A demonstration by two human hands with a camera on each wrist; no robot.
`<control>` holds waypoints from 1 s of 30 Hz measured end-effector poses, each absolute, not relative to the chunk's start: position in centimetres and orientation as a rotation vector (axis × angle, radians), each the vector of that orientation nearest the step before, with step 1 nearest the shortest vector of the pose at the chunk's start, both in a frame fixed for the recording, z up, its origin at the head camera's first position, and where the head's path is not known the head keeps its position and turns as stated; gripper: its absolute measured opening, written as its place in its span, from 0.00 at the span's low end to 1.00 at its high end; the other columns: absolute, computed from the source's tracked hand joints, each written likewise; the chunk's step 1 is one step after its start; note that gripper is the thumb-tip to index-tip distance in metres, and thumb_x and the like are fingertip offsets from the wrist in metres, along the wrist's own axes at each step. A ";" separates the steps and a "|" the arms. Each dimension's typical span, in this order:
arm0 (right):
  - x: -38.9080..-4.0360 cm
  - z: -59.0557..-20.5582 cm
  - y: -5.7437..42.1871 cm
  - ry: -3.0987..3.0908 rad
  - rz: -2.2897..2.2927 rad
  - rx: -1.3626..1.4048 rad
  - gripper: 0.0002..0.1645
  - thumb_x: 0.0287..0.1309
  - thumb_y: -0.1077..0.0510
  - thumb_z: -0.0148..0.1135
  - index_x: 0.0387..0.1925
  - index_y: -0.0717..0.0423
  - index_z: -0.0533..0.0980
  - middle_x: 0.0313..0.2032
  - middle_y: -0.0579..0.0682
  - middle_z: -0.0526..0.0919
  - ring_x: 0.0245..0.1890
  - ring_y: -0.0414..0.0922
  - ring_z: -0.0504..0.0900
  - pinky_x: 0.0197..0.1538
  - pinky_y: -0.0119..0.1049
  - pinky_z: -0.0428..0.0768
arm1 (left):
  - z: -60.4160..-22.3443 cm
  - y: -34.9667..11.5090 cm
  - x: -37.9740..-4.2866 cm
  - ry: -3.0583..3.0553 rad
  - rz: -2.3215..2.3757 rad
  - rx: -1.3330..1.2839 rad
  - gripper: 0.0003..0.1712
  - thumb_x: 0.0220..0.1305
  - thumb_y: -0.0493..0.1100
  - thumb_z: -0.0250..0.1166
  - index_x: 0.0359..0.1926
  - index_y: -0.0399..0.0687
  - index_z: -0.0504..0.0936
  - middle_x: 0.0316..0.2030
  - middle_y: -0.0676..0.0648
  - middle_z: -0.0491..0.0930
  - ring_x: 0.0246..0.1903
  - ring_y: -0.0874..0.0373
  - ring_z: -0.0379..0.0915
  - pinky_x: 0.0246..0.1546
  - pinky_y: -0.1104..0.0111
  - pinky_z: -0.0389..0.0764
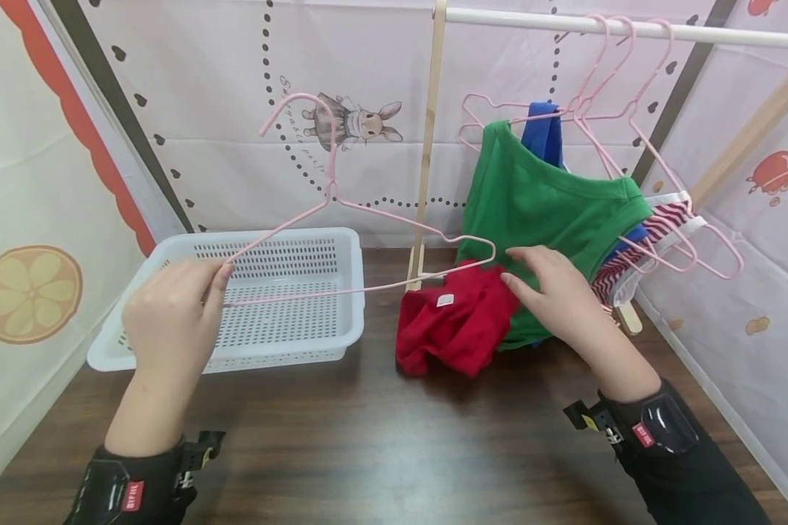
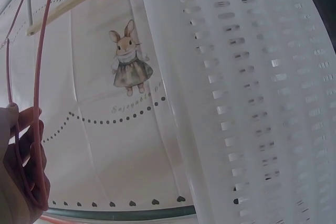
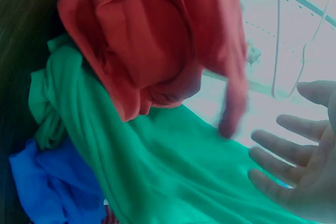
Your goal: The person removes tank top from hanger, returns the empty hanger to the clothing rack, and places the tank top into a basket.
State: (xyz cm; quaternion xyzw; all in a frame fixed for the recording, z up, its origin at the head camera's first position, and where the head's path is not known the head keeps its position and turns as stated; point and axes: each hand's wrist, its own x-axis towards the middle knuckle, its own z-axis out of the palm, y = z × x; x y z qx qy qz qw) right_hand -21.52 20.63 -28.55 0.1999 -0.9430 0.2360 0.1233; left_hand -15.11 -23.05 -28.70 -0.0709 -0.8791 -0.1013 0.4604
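In the head view my left hand [image 1: 174,310] grips a pink hanger [image 1: 394,211] by its left end, with the hook pointing up. A bunched red garment [image 1: 456,321] with a white label sits by the hanger's right end; whether it hangs from the hanger or rests on the table I cannot tell. My right hand [image 1: 554,292] is just right of the red garment, in front of a green sleeveless top [image 1: 538,211]. Its fingers are spread and apart from the red cloth in the right wrist view, where part of that cloth is blurred.
A white perforated basket [image 1: 354,292] stands at the left on the wooden table [image 1: 381,452]. At the right, a white rail [image 1: 532,20] on wooden posts carries pink hangers with the green top, a blue garment [image 1: 542,135] and a red-and-white striped one [image 1: 657,237].
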 end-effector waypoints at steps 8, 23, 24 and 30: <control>-21.0 -28.6 19.8 -2.611 0.719 0.699 0.31 0.65 0.48 0.61 0.66 0.55 0.68 0.61 0.56 0.72 0.63 0.54 0.66 0.61 0.58 0.67 | -28.8 -22.1 -15.5 -2.157 -0.210 -0.253 0.15 0.69 0.44 0.61 0.43 0.35 0.84 0.33 0.35 0.84 0.32 0.39 0.80 0.21 0.57 0.70; -20.4 -30.1 19.3 -2.602 0.663 0.797 0.16 0.69 0.51 0.57 0.49 0.56 0.79 0.42 0.51 0.84 0.40 0.48 0.82 0.45 0.48 0.79 | -29.0 -20.8 -15.8 -2.174 -0.278 -0.411 0.11 0.65 0.41 0.66 0.40 0.35 0.85 0.31 0.38 0.84 0.31 0.43 0.80 0.29 0.56 0.77; -20.4 -30.2 19.4 -2.577 0.657 0.805 0.13 0.68 0.53 0.58 0.47 0.56 0.80 0.38 0.50 0.84 0.36 0.46 0.81 0.41 0.46 0.80 | -29.0 -20.7 -15.8 -2.170 -0.271 -0.417 0.11 0.65 0.41 0.66 0.40 0.35 0.85 0.30 0.38 0.84 0.30 0.43 0.79 0.28 0.57 0.77; -20.4 -31.1 20.1 -2.416 0.699 0.924 0.03 0.60 0.63 0.65 0.36 0.54 0.79 0.25 0.42 0.75 0.25 0.38 0.72 0.29 0.34 0.75 | -28.9 -20.3 -15.5 -2.181 -0.251 -0.447 0.11 0.64 0.41 0.66 0.41 0.36 0.85 0.30 0.39 0.84 0.31 0.44 0.80 0.30 0.56 0.78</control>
